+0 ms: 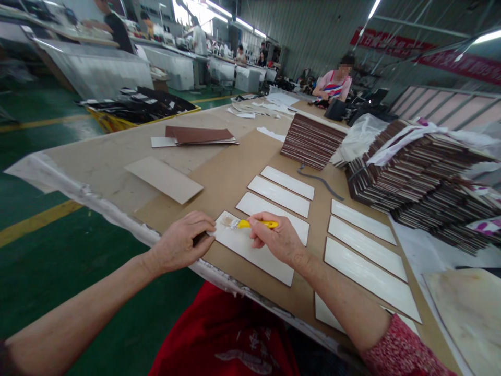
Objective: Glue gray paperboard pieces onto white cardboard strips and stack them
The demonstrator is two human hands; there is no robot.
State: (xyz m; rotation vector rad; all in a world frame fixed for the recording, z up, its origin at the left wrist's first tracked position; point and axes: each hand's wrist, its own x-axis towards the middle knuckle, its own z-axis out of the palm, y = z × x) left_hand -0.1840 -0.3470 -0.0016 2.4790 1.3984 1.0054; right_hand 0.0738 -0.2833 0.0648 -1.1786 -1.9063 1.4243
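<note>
My right hand [276, 237] is closed round the yellow handle of a paintbrush [260, 224], whose pale bristles rest on the left end of a white rectangular panel [256, 254]. Wet, whitish stuff shows round the bristles. At that panel's left edge, my left hand [186, 240] pinches the corner between bent fingers and thumb; the fingertips are partly hidden. Just beyond lies another white panel [270, 209] in a column with two narrower ones. To the right of my right forearm is a second column of glossy white panels [368, 271], partly covered by the arm.
Brown-edged panels stand in a neat stack [311, 141] at the back, with taller piles [422, 167] on the right. A grey strip [323, 183] lies between. Brown boards [201, 136] and a beige board [164, 178] lie left. A co-worker [334, 83] is at the far end.
</note>
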